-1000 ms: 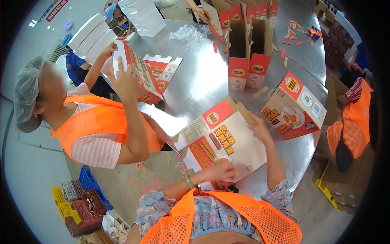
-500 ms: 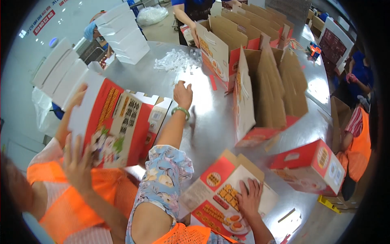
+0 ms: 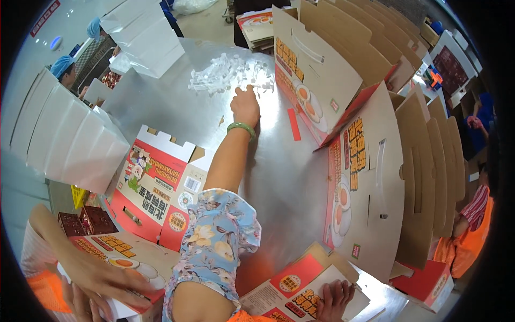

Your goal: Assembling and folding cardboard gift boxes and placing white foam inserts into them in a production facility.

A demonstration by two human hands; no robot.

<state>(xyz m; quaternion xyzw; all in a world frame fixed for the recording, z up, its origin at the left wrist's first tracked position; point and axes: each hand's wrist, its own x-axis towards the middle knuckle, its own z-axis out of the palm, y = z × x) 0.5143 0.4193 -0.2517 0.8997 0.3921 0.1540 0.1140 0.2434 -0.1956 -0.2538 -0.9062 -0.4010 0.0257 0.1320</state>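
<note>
My left hand (image 3: 245, 110), with a green bangle on the wrist, reaches across the metal table to the near edge of a pile of white plastic carry handles (image 3: 222, 75). Its fingers are curled down and pinched; whatever lies between them is hidden. My right hand (image 3: 335, 300) rests palm down on a red and beige folded carton (image 3: 292, 279) at the near edge, its fingers apart and slightly bent. Right of my left arm stands an upright carton (image 3: 365, 177) with a clear handle fitted on its face.
More upright cartons (image 3: 316, 80) line the right side. White foam boxes (image 3: 70, 129) are stacked at the left. A co-worker's hands (image 3: 102, 268) press a carton at lower left, beside another carton (image 3: 158, 188). A red strip (image 3: 294, 124) lies on the table (image 3: 289, 188).
My left hand has moved forward to the handle pile. My right hand stays on the carton. The view has shifted, and the co-worker's hands are now lower, on a carton. The far person's hands are out of view.
</note>
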